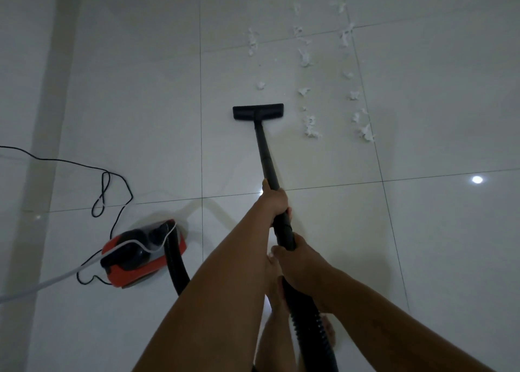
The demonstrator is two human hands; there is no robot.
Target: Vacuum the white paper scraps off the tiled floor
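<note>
Evidently both hands are gripping the black wand, left hand wrapped high for steering, right hand closed near the hose for push; the floor nozzle is sitting flat just short of the paper scraps lying ahead and rightward on the tiled floor.

one head-worn wide view looks steeply down onto the tiled floor.

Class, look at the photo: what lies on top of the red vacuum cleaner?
A white cable drapes over the vacuum cleaner, and the black hose joins there. The floor beneath it is covered.
</note>
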